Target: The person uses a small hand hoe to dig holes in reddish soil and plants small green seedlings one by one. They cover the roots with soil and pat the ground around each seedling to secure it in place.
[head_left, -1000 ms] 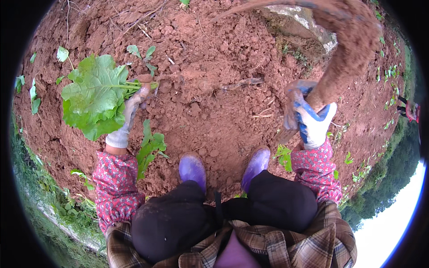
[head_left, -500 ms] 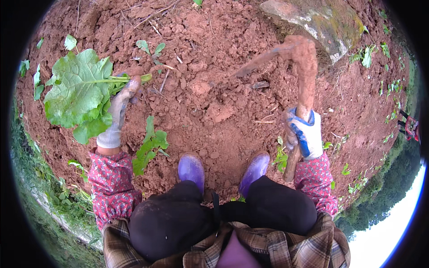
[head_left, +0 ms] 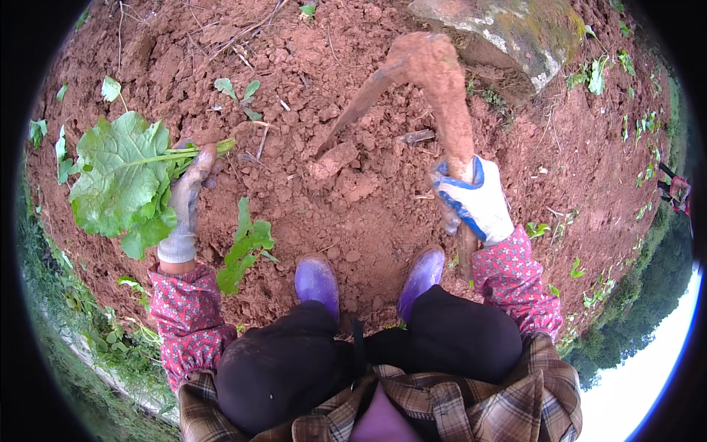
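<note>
My left hand (head_left: 190, 188), in a muddy white work glove, is closed round the stems of a bunch of leafy green seedlings (head_left: 121, 177). The broad leaves spread to the left, and the stem ends stick out to the right past my fingers. In a white and blue glove, my right hand (head_left: 475, 197) grips the wooden handle of a mud-caked hoe (head_left: 445, 96). Its blade slants down to the left, with the tip at or just above a clod of loose red soil (head_left: 335, 160). Whether the tip touches the clod I cannot tell.
A mossy rock (head_left: 508, 37) lies at the far right of the hoe. One small plant (head_left: 239, 96) stands ahead of the bunch; another leafy plant (head_left: 247, 243) is near my left boot (head_left: 317, 280). Another person (head_left: 675, 190) is at the far right edge.
The hoe has swung left and toward me, its blade tip dropping to the soil clod. My right hand has moved left with it. My left hand still holds the seedlings, slightly lower in view.
</note>
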### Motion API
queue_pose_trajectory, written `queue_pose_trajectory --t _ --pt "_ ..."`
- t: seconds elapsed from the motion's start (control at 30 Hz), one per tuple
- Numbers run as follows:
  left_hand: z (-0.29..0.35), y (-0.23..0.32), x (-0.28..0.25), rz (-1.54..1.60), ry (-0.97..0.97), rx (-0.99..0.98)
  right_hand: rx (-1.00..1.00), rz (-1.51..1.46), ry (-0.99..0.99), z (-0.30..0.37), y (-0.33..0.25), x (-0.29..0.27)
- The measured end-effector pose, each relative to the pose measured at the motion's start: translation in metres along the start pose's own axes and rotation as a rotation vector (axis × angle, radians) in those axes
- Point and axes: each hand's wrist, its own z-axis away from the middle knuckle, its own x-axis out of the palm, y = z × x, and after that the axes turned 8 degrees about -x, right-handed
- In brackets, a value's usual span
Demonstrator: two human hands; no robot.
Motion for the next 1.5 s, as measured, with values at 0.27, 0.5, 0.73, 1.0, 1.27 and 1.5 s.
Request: queue_pose_trajectory --t 0.27,0.5,0.73,1.0,1.27,1.5 --pt "-0.008 -0.009 -0.002 0.0 -0.03 0.077 -0.016 0.092 0.143 -0.015 0.004 0.027" --pt "0.004 -0.014 -0.002 -0.09 0.01 -0.002 0.058 0.139 0.093 -0.017 0.018 0.02" --pt "0.005 0.002 0.015 0.004 -0.163 0.091 -0.492 -0.094 0.184 -0.07 -0.061 0.027" --pt "0.014 0.017 0.031 -0.086 -0.211 0.072 0.084 0.017 0.102 -0.067 0.025 0.037" --pt "0.004 0.01 0.033 0.1 -0.311 0.061 -1.159 -0.116 0.084 -0.042 -0.187 -0.014" --pt "-0.01 0.007 0.053 0.011 -0.28 0.235 -0.378 0.021 -0.334 -0.072 -0.051 0.026"
